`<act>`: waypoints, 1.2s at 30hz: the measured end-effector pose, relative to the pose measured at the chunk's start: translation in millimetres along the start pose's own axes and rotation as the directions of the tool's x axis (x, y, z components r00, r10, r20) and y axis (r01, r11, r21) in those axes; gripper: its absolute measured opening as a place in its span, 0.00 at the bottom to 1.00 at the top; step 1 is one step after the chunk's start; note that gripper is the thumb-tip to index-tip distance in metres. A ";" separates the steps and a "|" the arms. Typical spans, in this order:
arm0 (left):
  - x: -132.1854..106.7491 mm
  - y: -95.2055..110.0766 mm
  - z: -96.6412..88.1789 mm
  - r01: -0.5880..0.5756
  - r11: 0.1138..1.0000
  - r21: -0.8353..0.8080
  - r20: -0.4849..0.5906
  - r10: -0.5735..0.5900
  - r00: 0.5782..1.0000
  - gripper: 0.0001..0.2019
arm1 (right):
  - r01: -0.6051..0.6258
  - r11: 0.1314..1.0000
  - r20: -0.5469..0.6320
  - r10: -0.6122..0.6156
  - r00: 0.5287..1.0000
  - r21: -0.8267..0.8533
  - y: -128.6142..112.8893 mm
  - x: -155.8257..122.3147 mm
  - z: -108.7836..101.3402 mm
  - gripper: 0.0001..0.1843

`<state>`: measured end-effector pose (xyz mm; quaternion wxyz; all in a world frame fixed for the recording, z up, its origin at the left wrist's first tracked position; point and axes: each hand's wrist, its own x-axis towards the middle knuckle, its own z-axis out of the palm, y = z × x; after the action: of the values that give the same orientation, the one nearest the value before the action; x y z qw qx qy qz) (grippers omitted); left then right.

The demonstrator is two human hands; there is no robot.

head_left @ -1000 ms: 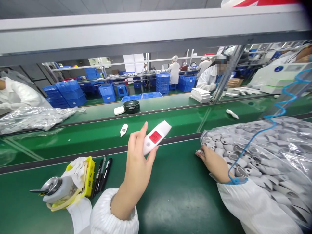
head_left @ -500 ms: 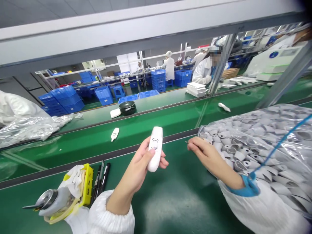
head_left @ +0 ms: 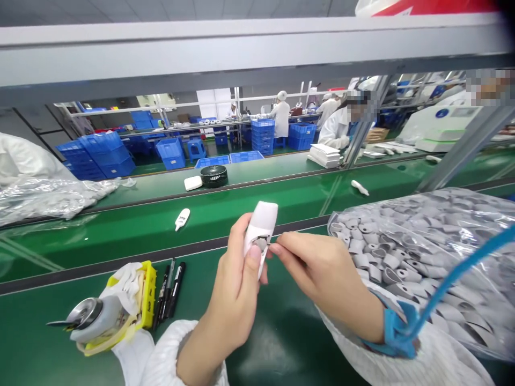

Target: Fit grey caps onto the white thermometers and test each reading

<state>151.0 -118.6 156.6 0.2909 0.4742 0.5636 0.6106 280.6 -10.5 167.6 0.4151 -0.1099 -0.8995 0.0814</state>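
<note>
Bag [head_left: 426, 206]: big, clear, full of grey bits [head_left: 390, 261], near the right hand [head_left: 325, 262].
Cord [head_left: 466, 268]: blue, joined to a blue band [head_left: 396, 329] on that wrist; it cuts across in front of the bag and hides part of it.
Basket [head_left: 149, 305]: yellow, at the left on the green table [head_left: 277, 348], with white cloth [head_left: 127, 284] in it and a bottle [head_left: 108, 320] up against it.
Pens [head_left: 176, 289]: dark, lying side by side, just right of the basket.
Belt [head_left: 132, 228]: green, behind the table, with a small white tool [head_left: 183, 218] lying on it at the left and a white piece [head_left: 359, 187] at the right.
Gadget [head_left: 264, 215]: white, tilted, up between both hands above the table; a round silver disc [head_left: 262, 243] shows in a hole in it.
Left hand [head_left: 236, 279]: fingers curled round the gadget, thumb pressed on it, covering some.
Right hand: thumb and finger pinched on a thin thing [head_left: 269, 244] at the gadget's edge, too small to tell what.
</note>
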 end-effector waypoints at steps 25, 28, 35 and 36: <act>-4.1 12.3 -14.8 0.106 0.883 -0.458 0.156 -0.038 0.987 0.26 | 0.404 0.896 -0.137 -0.430 0.892 -0.186 -21.1 12.9 -13.8 0.10; -5.8 5.5 -14.3 0.072 0.909 -0.410 0.092 -0.037 0.995 0.27 | 0.403 0.877 -0.184 -0.455 0.871 -0.263 -24.1 14.9 -3.4 0.07; -5.1 1.2 -17.6 -0.203 0.972 -0.118 -0.064 0.196 0.978 0.33 | 0.077 0.966 -0.254 -0.012 0.967 0.248 -30.3 33.1 21.1 0.09; -4.8 3.4 -18.8 -0.236 0.969 -0.074 -0.070 0.231 0.971 0.34 | -0.025 0.916 -0.212 0.119 0.970 0.400 -31.3 38.1 23.8 0.11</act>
<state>136.4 -131.2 160.2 0.2191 0.5061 0.4870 0.6772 234.3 -31.8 187.5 0.5275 -0.0661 -0.8051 0.2629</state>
